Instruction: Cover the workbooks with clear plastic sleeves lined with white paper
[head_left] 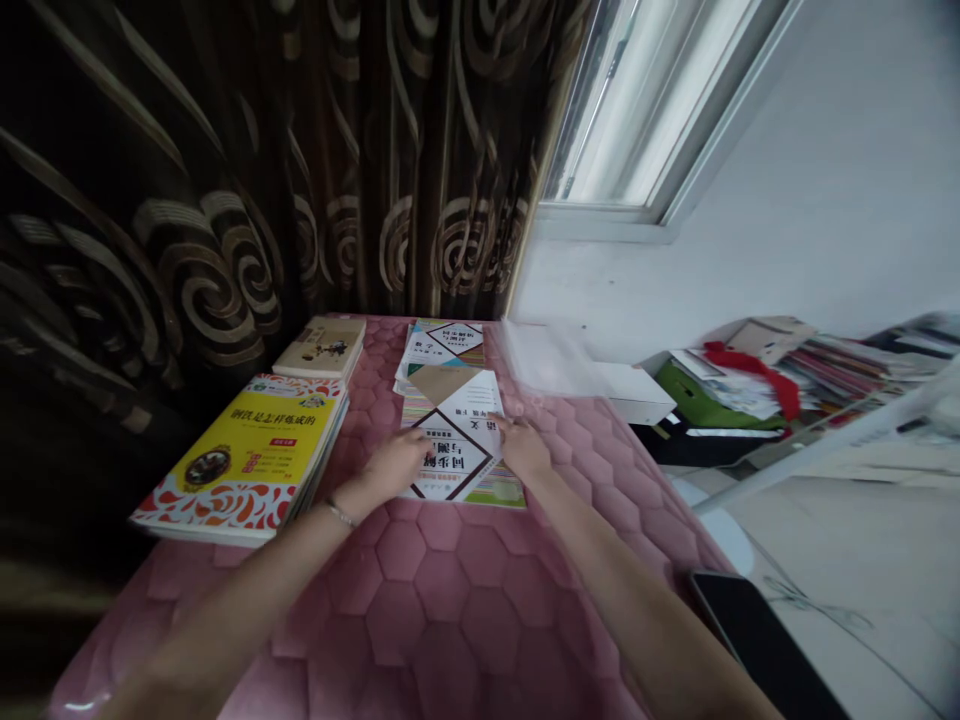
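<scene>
A workbook [454, 480] with a white cover, a dark diamond frame and Chinese print lies on the pink table, its print upside down to me. My left hand [401, 462] is at its left edge, with bent fingers over the cover. At the opposite edge, my right hand [526, 452] has its fingertips on the cover too. Both hands grip the workbook by its sides; the thumbs are hard to make out. Just beyond it, partly under its far end, is a similar workbook [442, 345] with a blue and brown cover.
A yellow-covered book [251, 440] tops a stack on the left, with a tan book [321, 347] behind. The pink hexagon-patterned tablecloth [442, 600] covers the table. A white box [630, 390] stands at the back right. A dark phone-like slab [757, 640] lies at the right edge.
</scene>
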